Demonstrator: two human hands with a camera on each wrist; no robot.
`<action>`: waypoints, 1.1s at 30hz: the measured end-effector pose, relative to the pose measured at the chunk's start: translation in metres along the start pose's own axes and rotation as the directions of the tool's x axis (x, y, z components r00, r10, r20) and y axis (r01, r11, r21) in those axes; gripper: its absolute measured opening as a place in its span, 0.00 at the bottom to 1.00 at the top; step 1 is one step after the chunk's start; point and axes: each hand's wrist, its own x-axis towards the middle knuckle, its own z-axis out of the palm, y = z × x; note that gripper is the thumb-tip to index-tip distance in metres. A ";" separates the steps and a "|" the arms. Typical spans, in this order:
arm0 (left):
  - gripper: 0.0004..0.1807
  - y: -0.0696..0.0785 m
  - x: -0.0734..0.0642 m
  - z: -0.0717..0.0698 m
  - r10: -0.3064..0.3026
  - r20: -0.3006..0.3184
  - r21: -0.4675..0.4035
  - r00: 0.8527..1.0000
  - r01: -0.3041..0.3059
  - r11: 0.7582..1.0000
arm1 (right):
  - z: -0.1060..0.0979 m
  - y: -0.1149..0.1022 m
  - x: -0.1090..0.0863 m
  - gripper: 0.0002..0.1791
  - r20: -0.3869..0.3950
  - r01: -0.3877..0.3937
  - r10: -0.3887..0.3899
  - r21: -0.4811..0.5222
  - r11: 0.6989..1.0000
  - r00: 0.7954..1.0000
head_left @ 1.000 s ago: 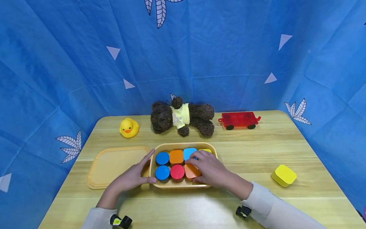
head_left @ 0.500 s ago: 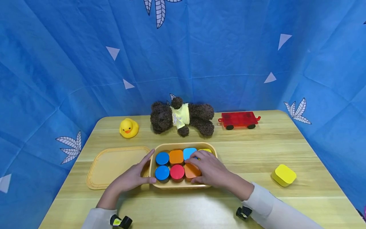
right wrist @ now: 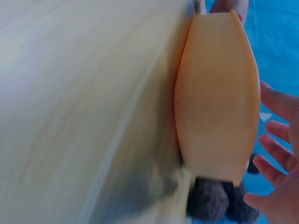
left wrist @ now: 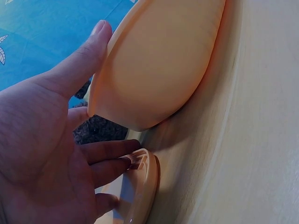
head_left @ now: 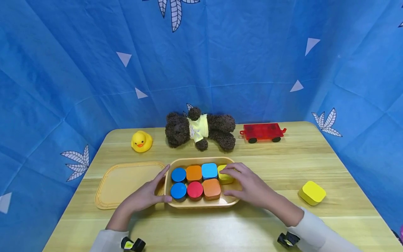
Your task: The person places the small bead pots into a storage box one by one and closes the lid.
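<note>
A pale orange plastic box [head_left: 201, 205] holds two rows of small coloured blocks. The front row has a blue round block [head_left: 178, 191], a red round block [head_left: 195, 190] and an orange square block [head_left: 212, 189]. Behind them are another blue round one, an orange block [head_left: 193, 173], a light blue block [head_left: 209, 171] and a yellow block [head_left: 225, 178]. My left hand [head_left: 145, 196] steadies the box's left end, its thumb [left wrist: 91, 53] along the rim. Over the right end, my right hand [head_left: 253, 185] hovers with fingers apart, holding nothing; its index finger overlaps the yellow block.
A flat matching lid [head_left: 126, 185] lies left of the box, partly behind my left hand. Another yellow block [head_left: 312, 193] sits out at the right. Along the back are a rubber duck [head_left: 141, 141], a brown teddy bear [head_left: 199, 128] and a red toy wagon [head_left: 263, 131].
My right hand has let go of the orange square block in the front row and drawn back to the right, uncovering the yellow block. The left hand has stayed put.
</note>
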 end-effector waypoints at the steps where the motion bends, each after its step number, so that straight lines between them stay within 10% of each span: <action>1: 0.60 0.000 0.000 0.000 -0.001 0.000 0.000 1.000 0.001 1.000 | -0.004 0.002 -0.004 0.34 -0.010 -0.006 0.006 -0.009 1.000 1.000; 20: 0.60 0.000 0.001 0.001 -0.027 0.005 -0.007 1.000 0.027 1.000 | -0.066 0.062 -0.095 0.36 -0.216 -0.187 0.153 -0.146 0.971 0.964; 33: 0.61 -0.002 0.002 0.001 -0.025 0.015 -0.027 1.000 0.025 0.999 | -0.086 0.094 -0.139 0.42 -0.085 -0.428 0.422 -0.062 0.902 0.902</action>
